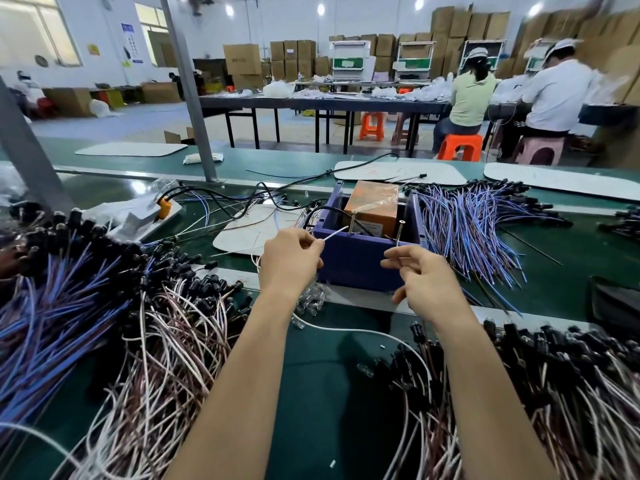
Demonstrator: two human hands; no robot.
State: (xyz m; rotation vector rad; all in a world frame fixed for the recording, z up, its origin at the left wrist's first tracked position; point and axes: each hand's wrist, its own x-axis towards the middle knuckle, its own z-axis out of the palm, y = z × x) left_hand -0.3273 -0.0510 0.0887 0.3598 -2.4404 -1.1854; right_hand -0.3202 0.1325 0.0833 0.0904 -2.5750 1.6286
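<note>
We cannot read any words or numbers here, because all the writing is too small or too blurry. We see a blue poster (pixel 127 43) and a yellow sign (pixel 93 49) on the far wall, small dark print on a big cardboard box (pixel 242 59), and a label on the orange box (pixel 375 202). There are also red scribbles on a white mat (pixel 372 171), but we cannot tell what they say.

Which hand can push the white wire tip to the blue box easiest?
Probably the left hand: it pinches the white wire, whose tip points over the blue box rim. The right hand sits lower, in front of the box, fingers curled; what they hold is unclear.
</note>
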